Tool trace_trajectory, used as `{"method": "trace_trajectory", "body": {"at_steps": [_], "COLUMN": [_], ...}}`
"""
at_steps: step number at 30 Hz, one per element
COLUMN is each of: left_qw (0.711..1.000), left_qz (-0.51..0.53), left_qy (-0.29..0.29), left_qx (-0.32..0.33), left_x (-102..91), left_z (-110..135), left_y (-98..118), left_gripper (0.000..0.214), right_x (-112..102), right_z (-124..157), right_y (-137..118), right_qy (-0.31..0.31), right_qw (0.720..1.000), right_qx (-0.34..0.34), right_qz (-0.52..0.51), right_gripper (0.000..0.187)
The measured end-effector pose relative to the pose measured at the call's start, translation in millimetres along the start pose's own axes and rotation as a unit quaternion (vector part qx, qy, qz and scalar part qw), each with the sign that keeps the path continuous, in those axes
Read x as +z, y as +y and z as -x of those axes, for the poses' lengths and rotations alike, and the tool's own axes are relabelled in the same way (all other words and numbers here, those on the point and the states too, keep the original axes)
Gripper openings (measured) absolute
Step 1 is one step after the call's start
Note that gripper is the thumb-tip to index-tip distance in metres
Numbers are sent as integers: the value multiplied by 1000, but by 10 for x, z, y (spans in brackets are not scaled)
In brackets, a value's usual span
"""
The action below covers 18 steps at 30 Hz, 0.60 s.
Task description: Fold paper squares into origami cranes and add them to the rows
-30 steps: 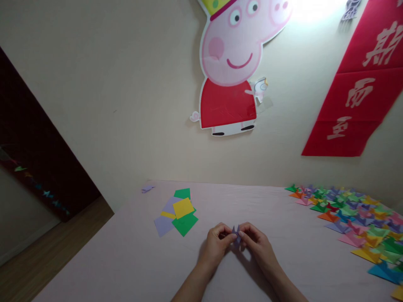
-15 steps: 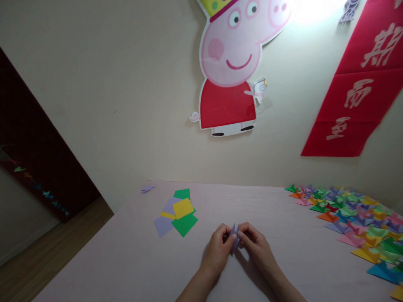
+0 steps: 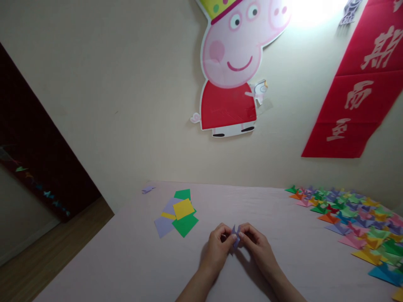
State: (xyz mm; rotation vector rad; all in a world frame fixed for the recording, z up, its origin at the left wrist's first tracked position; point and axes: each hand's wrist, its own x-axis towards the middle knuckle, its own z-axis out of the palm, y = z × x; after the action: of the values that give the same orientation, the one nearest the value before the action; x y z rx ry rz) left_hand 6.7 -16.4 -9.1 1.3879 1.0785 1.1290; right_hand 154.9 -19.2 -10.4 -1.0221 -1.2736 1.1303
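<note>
Between my two hands is a small folded piece of purple paper (image 3: pixel 236 242), held just above the table with pointed tips sticking up and down. My left hand (image 3: pixel 219 244) pinches its left side between thumb and fingers. On the other side, my right hand (image 3: pixel 254 240) grips it in the same kind of pinch. The fingers cover much of the folds.
Loose square sheets, including a yellow sheet (image 3: pixel 184 209) and a green sheet (image 3: pixel 185 225), lie left of my hands. Rows of colourful folded paper figures (image 3: pixel 362 226) fill the table's right side. A small purple paper piece (image 3: pixel 147 190) lies at the far left corner.
The purple folded paper has turned slightly between my fingertips, and its lower part shows differently. Both hands stay in nearly the same place.
</note>
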Motion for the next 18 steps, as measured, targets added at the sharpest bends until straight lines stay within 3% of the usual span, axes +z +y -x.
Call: {"method": "trace_trajectory", "body": {"at_steps": [8, 12, 18], "left_qw": [994, 992, 995], "left_qz": [-107, -121, -96], "left_qy": [2, 17, 16], "left_qx": [22, 29, -8], "left_x": [-5, -7, 2], "left_z": [22, 19, 36], "left_y": [-150, -168, -86], "left_gripper": [18, 18, 17], "right_x": [62, 49, 27], "right_z": [53, 58, 38], "right_y": [-43, 7, -4], "right_qy": [-27, -27, -27], "right_qw": [995, 986, 982], "right_qx": [-13, -23, -40], "right_qz": [99, 166, 182], "right_gripper": [34, 34, 34]}}
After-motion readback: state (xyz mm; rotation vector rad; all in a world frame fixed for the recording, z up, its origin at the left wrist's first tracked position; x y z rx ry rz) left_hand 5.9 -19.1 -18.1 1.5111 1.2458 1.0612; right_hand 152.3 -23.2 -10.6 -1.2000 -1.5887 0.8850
